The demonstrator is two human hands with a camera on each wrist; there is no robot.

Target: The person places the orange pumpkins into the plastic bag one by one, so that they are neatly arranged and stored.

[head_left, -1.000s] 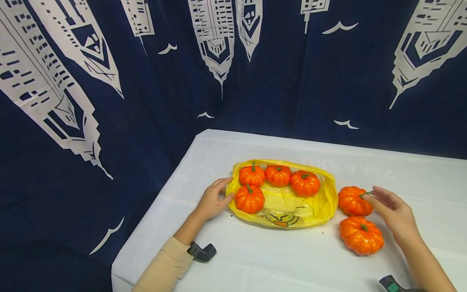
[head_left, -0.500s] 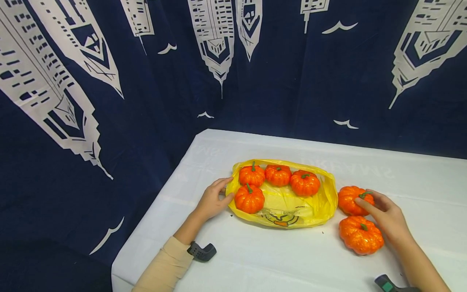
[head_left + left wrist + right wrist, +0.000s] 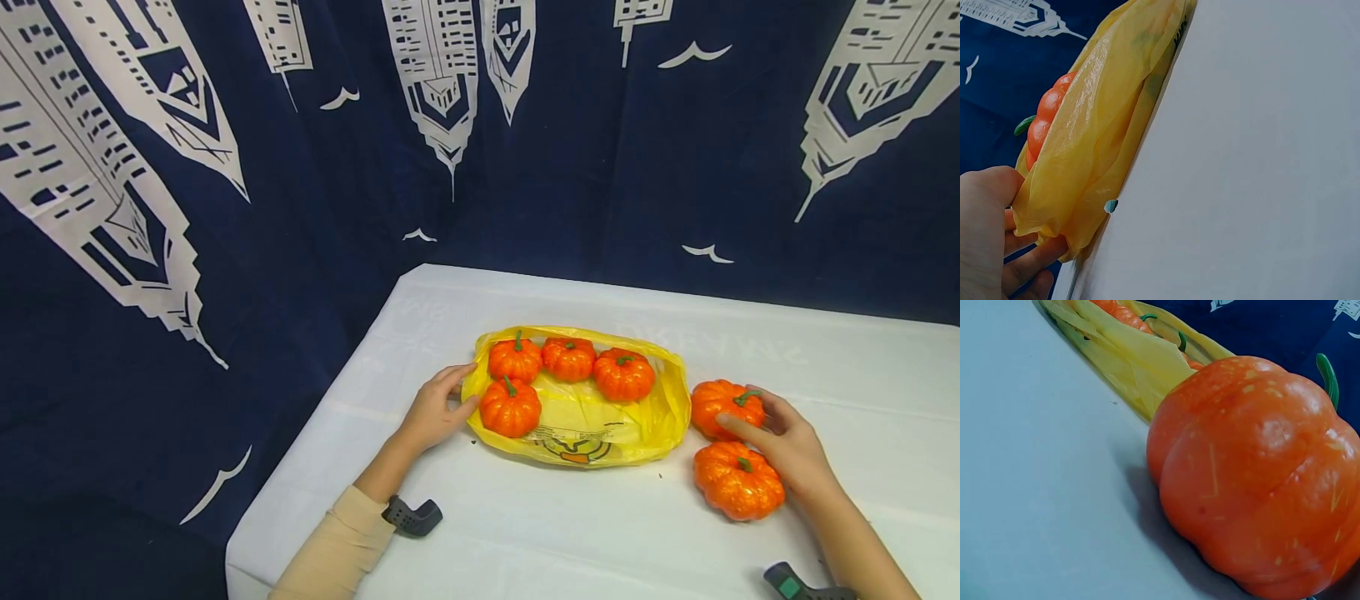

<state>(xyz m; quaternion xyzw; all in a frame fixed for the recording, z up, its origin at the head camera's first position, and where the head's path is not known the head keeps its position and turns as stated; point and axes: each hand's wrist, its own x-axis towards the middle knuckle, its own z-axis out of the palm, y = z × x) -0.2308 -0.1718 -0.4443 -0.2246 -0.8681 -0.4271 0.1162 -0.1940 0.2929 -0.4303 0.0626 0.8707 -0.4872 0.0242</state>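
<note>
A yellow plastic bag (image 3: 577, 454) lies with its mouth spread wide on the white table, several small orange pumpkins (image 3: 624, 375) inside it. My left hand (image 3: 435, 412) holds the bag's left end; in the left wrist view its thumb and fingers (image 3: 1025, 262) lie around the crumpled plastic. Just right of the bag sits another pumpkin (image 3: 723, 408). My right hand (image 3: 795, 446) grips that one, thumb on the near side and fingertips partly hidden behind it. Nearer to me stands a further pumpkin (image 3: 738, 481), close under the right hand. One pumpkin (image 3: 1254, 481) fills much of the right wrist view.
The white-covered table (image 3: 570, 533) has its left edge beside my left forearm. Behind it hangs a dark blue cloth (image 3: 570, 200) printed with white buildings and birds. Black wrist mounts (image 3: 412, 517) sit on both wrists.
My right hand has moved left onto the far loose pumpkin, from touching near its stem to gripping its body. The left hand keeps its place on the bag.
</note>
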